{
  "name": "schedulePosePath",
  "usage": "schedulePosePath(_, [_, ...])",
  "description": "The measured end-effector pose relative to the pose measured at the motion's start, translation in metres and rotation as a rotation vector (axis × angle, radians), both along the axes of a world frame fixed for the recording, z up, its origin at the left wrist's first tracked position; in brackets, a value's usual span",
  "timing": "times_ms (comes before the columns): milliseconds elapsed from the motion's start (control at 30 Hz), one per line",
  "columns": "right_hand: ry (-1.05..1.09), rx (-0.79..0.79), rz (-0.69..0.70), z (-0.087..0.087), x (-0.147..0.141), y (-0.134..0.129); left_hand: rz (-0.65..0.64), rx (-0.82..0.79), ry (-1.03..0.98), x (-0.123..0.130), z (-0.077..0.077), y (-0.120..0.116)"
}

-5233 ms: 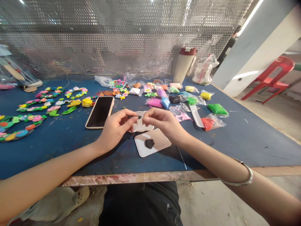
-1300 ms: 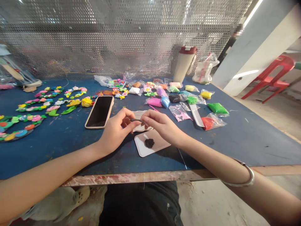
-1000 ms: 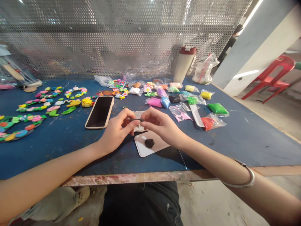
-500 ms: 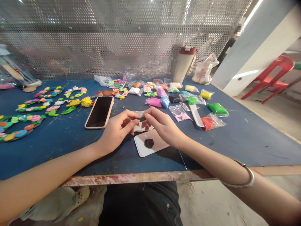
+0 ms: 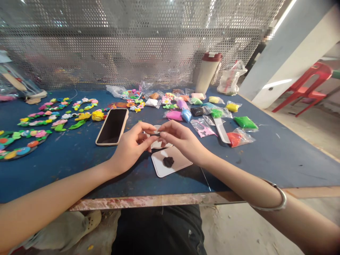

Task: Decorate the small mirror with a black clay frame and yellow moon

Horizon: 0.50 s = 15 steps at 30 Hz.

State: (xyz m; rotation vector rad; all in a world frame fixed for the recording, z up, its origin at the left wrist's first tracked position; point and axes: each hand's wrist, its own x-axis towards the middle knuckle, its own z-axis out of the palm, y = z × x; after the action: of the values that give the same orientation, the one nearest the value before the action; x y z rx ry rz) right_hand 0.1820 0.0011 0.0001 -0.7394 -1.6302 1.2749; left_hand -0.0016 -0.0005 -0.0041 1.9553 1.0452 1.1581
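Note:
A small dark strip of modelling clay is pinched between the fingertips of my left hand and my right hand. Both hands are closed on it, and the fingers partly cover it. Behind and beneath the fingers is a white object, mostly hidden, so its shape does not show fully. Closer to me lies a white rectangular tray with a lump of dark clay on it. My right wrist hangs over the tray's right side.
A phone lies left of my hands. Decorated clay flower pieces spread across the left. Bagged coloured clay, a white comb and a tumbler are to the right. A perforated metal panel rises behind the blue table.
My right fingertips have shifted slightly left along with the dark clay strip. The left hand is nearly still, and the tray and its clay lump stay in place.

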Motion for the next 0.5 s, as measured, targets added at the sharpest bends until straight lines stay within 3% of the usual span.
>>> schedulePosePath(233, [0.043,0.024,-0.025,-0.0057,0.0026,0.0058,0.019,-0.006,-0.044,0.0009,0.0023,-0.0001])
schedulePosePath(367, [-0.025,0.035,-0.131,-0.0037,0.0044,0.0063,0.032,0.008,-0.095,0.0003,0.0037,0.0006])
schedulePosePath(500, [-0.092,-0.063,-0.163,-0.0025,0.0054,0.0069,0.065,-0.002,-0.11,-0.0002,0.005,0.0013])
